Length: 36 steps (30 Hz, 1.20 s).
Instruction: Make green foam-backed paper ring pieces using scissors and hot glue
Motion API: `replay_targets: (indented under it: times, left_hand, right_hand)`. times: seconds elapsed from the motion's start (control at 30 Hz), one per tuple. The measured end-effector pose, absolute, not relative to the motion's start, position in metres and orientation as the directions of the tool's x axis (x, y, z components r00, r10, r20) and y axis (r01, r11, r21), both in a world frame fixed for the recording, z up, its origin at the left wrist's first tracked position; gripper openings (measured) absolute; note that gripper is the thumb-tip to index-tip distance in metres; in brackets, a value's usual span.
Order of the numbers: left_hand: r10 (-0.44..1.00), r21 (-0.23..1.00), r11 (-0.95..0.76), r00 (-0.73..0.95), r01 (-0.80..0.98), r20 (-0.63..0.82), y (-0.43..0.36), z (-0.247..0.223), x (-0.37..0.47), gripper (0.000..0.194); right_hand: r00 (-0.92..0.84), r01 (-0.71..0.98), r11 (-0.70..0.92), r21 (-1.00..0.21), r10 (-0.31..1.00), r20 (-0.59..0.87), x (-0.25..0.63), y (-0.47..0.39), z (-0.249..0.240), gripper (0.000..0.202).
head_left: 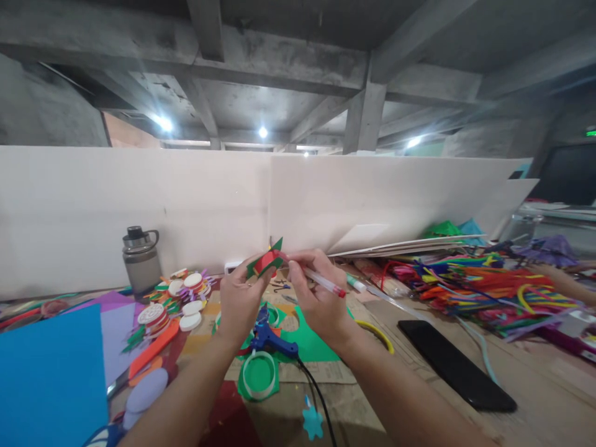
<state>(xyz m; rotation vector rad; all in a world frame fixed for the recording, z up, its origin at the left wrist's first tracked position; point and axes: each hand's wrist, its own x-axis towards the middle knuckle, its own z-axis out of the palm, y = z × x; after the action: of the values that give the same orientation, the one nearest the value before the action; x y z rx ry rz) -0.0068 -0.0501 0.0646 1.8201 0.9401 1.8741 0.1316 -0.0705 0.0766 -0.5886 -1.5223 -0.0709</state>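
My left hand [238,303] pinches a small red and green craft piece [267,263] with pointed green flaps, raised above the table. In my right hand [321,301] is a clear-barrelled pen with a red end [326,282]; its tip end points at the craft piece, but my fingers partly hide the contact. Below both hands lies a blue glue gun [275,341] with a black cord. Near it are a green piece with a white ring-shaped rim [259,375] and a green sheet [319,338].
At left stand a grey bottle [141,264], stacked white-topped discs [153,315] and a blue sheet [51,372]. A black phone [456,365] lies at right, before a heap of colourful pipe cleaners [470,285]. White boards [209,205] wall off the back. A light-blue snowflake shape [312,423] lies in front.
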Motion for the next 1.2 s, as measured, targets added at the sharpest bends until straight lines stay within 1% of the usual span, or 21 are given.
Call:
replay_targets:
  times: [0.1,0.27,0.43,0.53,0.63,0.8,0.97,1.2]
  left_hand:
    - [0.667,0.669,-0.712,-0.092,0.214,0.739,-0.053,0.065,-0.007,0.024]
    - [0.679,0.674,-0.696,-0.079,0.247,0.730,-0.053,0.063,-0.008,0.029]
    - [0.690,0.685,-0.680,-0.088,0.261,0.719,-0.052,0.063,-0.007,0.026]
    - [0.687,0.680,-0.679,-0.088,0.275,0.721,-0.054,0.065,-0.007,0.025]
    - [0.678,0.664,-0.680,-0.077,0.311,0.731,-0.055,0.066,-0.007,0.024]
    - [0.671,0.643,-0.668,-0.071,0.375,0.738,-0.055,0.067,-0.008,0.023]
    - [0.668,0.630,-0.651,-0.073,0.423,0.740,-0.055,0.066,-0.010,0.023]
    - [0.680,0.654,-0.654,-0.082,0.381,0.728,-0.054,0.064,-0.011,0.026]
  right_hand:
    - [0.068,0.404,0.859,-0.313,0.313,0.947,0.131,-0.070,0.076,0.008]
    - [0.049,0.423,0.864,-0.273,0.279,0.959,0.129,-0.072,0.075,0.008]
    - [0.023,0.411,0.870,-0.273,0.289,0.957,0.126,-0.074,0.072,0.009]
    - [0.014,0.409,0.877,-0.252,0.270,0.963,0.124,-0.075,0.071,0.012]
    - [0.011,0.417,0.879,-0.232,0.251,0.968,0.122,-0.076,0.071,0.012]
    - [-0.010,0.432,0.869,-0.240,0.271,0.963,0.120,-0.078,0.068,0.011]
    - [-0.046,0.425,0.883,-0.198,0.239,0.970,0.118,-0.076,0.065,0.013]
    - [-0.103,0.406,0.901,-0.150,0.208,0.973,0.114,-0.076,0.062,0.012]
